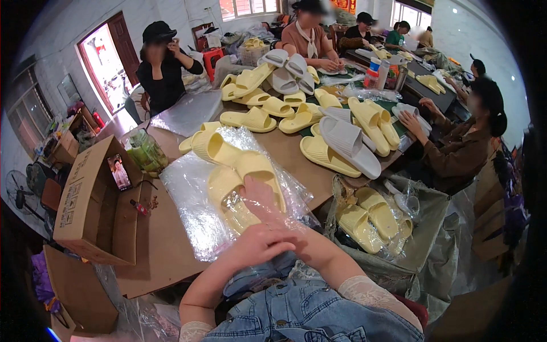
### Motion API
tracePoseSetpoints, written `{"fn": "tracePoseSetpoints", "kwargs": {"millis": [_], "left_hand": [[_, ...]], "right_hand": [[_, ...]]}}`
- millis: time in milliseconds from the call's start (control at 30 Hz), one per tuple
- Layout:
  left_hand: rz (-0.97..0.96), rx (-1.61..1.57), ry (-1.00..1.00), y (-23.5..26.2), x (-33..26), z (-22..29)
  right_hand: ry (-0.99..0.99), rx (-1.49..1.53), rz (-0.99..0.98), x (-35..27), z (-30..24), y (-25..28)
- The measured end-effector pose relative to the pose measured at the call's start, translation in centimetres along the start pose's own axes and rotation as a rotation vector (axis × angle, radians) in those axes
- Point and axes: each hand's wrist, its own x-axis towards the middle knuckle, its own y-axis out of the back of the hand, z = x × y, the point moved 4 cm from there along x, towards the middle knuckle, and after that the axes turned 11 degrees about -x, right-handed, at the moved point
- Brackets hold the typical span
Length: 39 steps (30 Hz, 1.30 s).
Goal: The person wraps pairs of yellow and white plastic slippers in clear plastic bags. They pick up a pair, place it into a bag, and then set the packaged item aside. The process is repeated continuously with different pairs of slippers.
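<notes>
- Slipper pair [253, 166], yellow, in clear film, lying mid-front on the brown surface [165, 245], atop a shiny bag stack [191, 196].
- Slipper heap [296, 117], yellow and grey, spread across the far part of the surface.
- Lined bin [419, 251], at right below the edge, containing further yellow slippers, some wrapped.
- Carton [85, 194], lying at left with its opening toward the pair; a lit phone [119, 172] stands inside.
- Right hand [259, 199], reaching onto the near part of the pair, film around the wrist; whether its grip holds a strap or merely presses, one cannot tell.
- Left hand [263, 244], crossing above the right forearm, fingers loosely extended; whether its grip pinches film, one cannot tell.
- Likely faults: film clinging to the right wrist could drag the pair askew on withdrawal; the slick stack beneath could slide under a sideways push; a hard tug could split the thin film.
- Obscured: right fingertips, partly behind film; left thumb; the bag's mouth, lost in glare; the pair's near ends, partly covered.
</notes>
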Motion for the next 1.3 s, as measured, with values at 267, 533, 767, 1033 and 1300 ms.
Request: {"fn": "tracePoseSetpoints", "kwargs": {"millis": [267,533,767,1033,1300], "left_hand": [[0.484,0.597,-0.068,10.3,0.1,-7.6],[0.677,0.288,0.137,10.5,-5.2,-16.7],[0.704,0.263,0.141,10.5,-5.5,-16.6],[0.703,0.29,0.133,10.5,-5.5,-16.9],[0.705,0.272,0.129,10.3,-5.5,-16.6]], "right_hand": [[0.054,0.05,0.039,-0.5,0.7,-0.3],[0.044,0.07,0.183,-1.7,0.0,1.5],[0.025,0.081,0.123,-1.3,0.8,-0.1],[-0.01,0.064,0.096,-1.6,0.4,0.9],[-0.043,0.109,0.067,-2.0,0.1,1.8]]}}
